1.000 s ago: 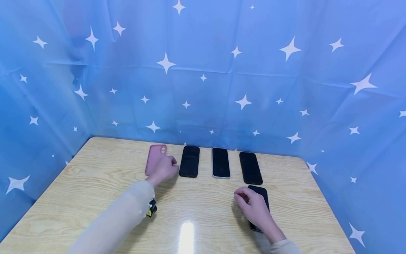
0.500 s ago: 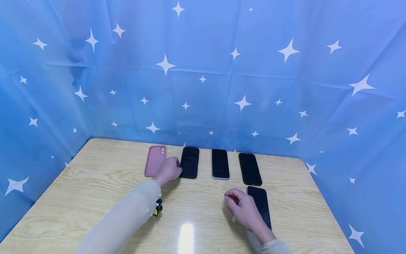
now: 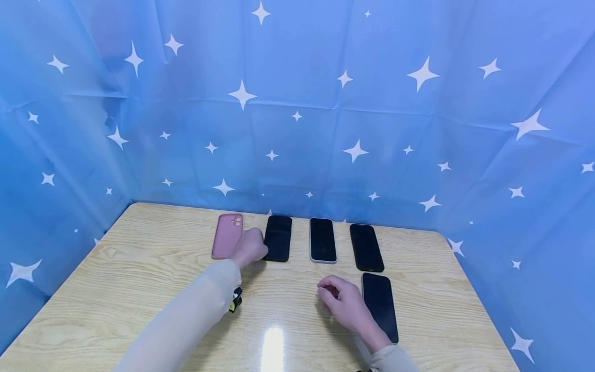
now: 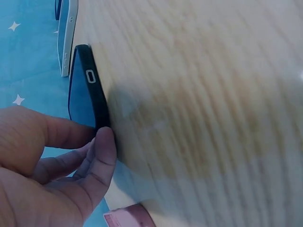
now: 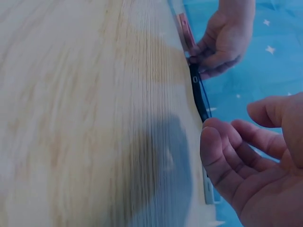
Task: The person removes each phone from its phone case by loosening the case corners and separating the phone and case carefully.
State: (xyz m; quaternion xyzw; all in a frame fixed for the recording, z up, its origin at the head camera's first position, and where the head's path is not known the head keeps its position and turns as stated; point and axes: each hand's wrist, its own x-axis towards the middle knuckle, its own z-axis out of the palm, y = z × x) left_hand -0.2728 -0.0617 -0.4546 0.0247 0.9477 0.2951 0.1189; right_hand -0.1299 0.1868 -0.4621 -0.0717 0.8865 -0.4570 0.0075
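Observation:
At the table's far side, my left hand reaches to the near left corner of a black phone. The left wrist view shows thumb and fingers pinching that corner of the phone, its port end facing the camera. Just left of the hand lies a pink phone case, inner side up, with camera holes. My right hand hovers over the table, fingers loosely curled and holding nothing. Beside it on the right lies another dark-screened phone, its left edge partly behind the wrist.
Right of the pinched phone lie a phone with a pale rim and a further black phone, in a row along the back edge. A blue star-patterned curtain hangs close behind the wooden table.
My left hand has shifted right, from over the pink case to the black phone's corner. My right hand has moved left, away from the nearest phone, uncovering more of it.

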